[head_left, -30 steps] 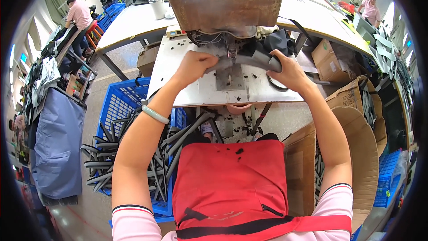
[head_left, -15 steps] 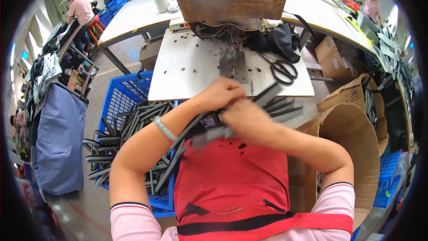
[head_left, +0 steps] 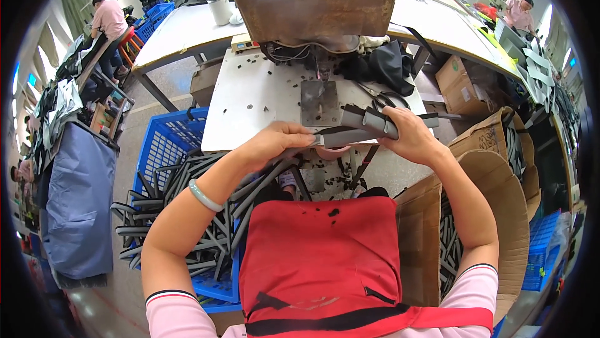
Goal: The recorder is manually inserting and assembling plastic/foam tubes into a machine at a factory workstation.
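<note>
My left hand (head_left: 275, 144) and my right hand (head_left: 409, 137) hold a grey padded strap piece (head_left: 356, 129) between them, just above the front edge of the white machine table (head_left: 250, 104). The left fingers pinch its near end; the right hand grips the far end, where black webbing sticks out. A sewing machine (head_left: 315, 0) stands behind, with its metal needle plate (head_left: 320, 102) just beyond the strap. Black scissors (head_left: 384, 97) lie on the table by my right hand. A red apron (head_left: 319, 250) covers my lap.
A blue crate (head_left: 169, 150) with several grey straps stands at my left. Cardboard boxes (head_left: 494, 194) holding more straps stand at my right. Black fabric (head_left: 381, 63) is heaped beside the machine. Other people work at the back left and back right.
The hands went from the machine plate down to my lap, then came back up to the table edge holding a grey strap piece.
</note>
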A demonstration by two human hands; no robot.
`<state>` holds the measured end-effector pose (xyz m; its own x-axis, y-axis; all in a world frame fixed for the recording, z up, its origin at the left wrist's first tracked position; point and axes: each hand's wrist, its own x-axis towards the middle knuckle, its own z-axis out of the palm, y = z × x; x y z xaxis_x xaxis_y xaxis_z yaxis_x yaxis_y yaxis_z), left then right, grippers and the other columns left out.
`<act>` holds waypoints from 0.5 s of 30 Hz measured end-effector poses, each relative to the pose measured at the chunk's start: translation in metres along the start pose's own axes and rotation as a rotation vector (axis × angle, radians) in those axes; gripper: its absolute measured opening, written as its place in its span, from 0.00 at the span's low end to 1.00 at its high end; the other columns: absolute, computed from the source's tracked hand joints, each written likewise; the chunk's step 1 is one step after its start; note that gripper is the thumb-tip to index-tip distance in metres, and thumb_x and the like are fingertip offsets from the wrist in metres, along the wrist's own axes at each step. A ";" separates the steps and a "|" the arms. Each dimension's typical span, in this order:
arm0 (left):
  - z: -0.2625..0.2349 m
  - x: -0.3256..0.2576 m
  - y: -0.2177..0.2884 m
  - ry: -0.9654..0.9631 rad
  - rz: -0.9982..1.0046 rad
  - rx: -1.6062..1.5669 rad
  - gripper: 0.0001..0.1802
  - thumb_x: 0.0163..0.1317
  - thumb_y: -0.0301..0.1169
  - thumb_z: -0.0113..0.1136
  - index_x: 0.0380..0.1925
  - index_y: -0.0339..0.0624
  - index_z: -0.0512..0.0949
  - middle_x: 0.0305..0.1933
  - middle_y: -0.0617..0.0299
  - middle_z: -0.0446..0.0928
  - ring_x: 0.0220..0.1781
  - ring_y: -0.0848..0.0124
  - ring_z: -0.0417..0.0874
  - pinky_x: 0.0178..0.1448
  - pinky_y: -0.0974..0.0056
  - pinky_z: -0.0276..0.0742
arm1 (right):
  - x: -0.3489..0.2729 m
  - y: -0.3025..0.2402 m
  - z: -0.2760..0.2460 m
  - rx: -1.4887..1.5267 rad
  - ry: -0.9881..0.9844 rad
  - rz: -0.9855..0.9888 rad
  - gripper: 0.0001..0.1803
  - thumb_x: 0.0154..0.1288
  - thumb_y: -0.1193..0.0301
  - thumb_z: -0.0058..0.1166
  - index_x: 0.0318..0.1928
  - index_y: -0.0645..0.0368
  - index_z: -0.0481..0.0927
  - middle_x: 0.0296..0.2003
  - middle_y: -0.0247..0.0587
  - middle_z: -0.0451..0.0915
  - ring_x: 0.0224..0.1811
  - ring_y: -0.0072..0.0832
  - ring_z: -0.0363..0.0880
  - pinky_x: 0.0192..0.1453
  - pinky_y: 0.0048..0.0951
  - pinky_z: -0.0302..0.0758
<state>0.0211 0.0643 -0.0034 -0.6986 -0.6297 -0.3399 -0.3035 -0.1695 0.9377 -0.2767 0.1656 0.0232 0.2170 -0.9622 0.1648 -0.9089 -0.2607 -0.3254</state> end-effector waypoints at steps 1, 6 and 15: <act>0.000 0.003 0.003 -0.004 0.001 0.004 0.21 0.67 0.43 0.59 0.46 0.34 0.80 0.38 0.60 0.81 0.33 0.71 0.79 0.41 0.65 0.76 | 0.002 0.000 -0.002 0.023 -0.019 0.040 0.30 0.53 0.66 0.67 0.54 0.67 0.71 0.46 0.57 0.76 0.52 0.53 0.74 0.57 0.43 0.70; -0.003 0.021 0.020 0.289 0.353 0.476 0.17 0.56 0.34 0.65 0.39 0.30 0.83 0.34 0.56 0.83 0.37 0.70 0.80 0.46 0.65 0.75 | 0.015 0.008 -0.009 0.044 0.000 0.133 0.34 0.54 0.65 0.66 0.59 0.68 0.70 0.49 0.60 0.76 0.56 0.52 0.73 0.62 0.42 0.69; -0.014 0.052 0.030 0.315 0.287 0.365 0.18 0.56 0.35 0.66 0.40 0.30 0.84 0.33 0.57 0.84 0.36 0.72 0.80 0.44 0.66 0.75 | 0.035 0.025 -0.010 0.077 0.105 0.114 0.27 0.54 0.68 0.64 0.52 0.66 0.72 0.45 0.60 0.77 0.54 0.53 0.75 0.58 0.44 0.71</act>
<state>-0.0153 0.0162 0.0085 -0.5755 -0.8177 0.0157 -0.3736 0.2799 0.8844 -0.2952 0.1259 0.0301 0.0720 -0.9733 0.2180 -0.8946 -0.1597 -0.4173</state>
